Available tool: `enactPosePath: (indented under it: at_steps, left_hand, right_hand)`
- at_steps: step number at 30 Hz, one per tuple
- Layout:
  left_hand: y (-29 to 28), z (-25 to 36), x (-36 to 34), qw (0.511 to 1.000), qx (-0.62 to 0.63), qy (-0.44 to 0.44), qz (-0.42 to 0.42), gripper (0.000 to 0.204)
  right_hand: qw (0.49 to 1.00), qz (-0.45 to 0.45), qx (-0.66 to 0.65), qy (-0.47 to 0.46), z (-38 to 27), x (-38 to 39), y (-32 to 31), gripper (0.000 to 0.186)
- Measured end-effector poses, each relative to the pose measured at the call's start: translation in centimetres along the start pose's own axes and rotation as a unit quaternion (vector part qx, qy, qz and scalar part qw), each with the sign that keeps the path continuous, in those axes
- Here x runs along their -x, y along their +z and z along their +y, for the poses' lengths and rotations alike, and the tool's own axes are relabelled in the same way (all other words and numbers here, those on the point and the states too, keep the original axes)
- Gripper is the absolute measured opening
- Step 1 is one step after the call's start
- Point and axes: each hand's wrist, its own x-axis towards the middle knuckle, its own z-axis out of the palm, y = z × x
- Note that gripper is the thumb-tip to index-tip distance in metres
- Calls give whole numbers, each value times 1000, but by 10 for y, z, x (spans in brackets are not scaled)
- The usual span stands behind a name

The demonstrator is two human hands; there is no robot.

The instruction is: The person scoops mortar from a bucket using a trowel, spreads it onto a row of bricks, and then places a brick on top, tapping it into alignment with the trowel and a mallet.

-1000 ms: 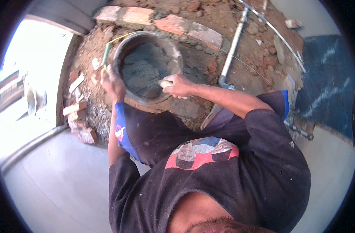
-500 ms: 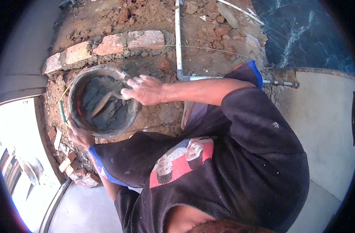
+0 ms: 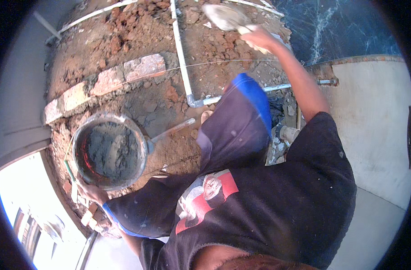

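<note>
A round black bucket (image 3: 143, 155) at left holds wet grey mortar (image 3: 111, 150). My left hand (image 3: 92, 191) is closed on the bucket's near left rim, beside the wire handle with its green grip (image 3: 70, 170); some fingertips are hidden. Far to the right, my right arm is stretched out over the soil. In my right hand (image 3: 260, 38) is a trowel (image 3: 227, 18), gripped by its handle, its mortar-smeared blade pointing left and a little blurred. Beyond the bucket runs a course of bricks (image 3: 107, 82) bedded in mortar.
A white pipe (image 3: 179, 49) with a grey elbow crosses the soil, and a thin string (image 3: 223, 61) stretches above it. Broken bricks (image 3: 90, 216) lie near the doorway at left. Dark blue marbled slab (image 3: 336, 29) lies far right, pale flooring (image 3: 372, 108) nearer.
My right hand has lifted the trowel out of the bucket and swung it far to the right. The left hand stays at the bucket. The view has shifted.
</note>
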Motion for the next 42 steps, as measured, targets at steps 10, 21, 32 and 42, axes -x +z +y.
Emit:
enactPosePath:
  at_steps: [10, 21, 32, 42]
  left_hand:
    - [-6, 18, 10, 979, -200, 27, 23, 41]
    - [22, 18, 14, 984, -177, 13, 12, 40]
    - [13, 18, 14, 987, -161, 11, 0, 40]
    - [8, 20, 14, 986, -164, 14, 5, 39]
  right_hand:
    - [956, 24, -219, 192, 268, 53, 18, 19]
    - [878, 118, -377, 270, 281, -11, 164, 17]
    - [915, 70, -368, 147, 212, 7, 139, 24]
    - [874, 321, -323, 170, 248, 42, 135, 26]
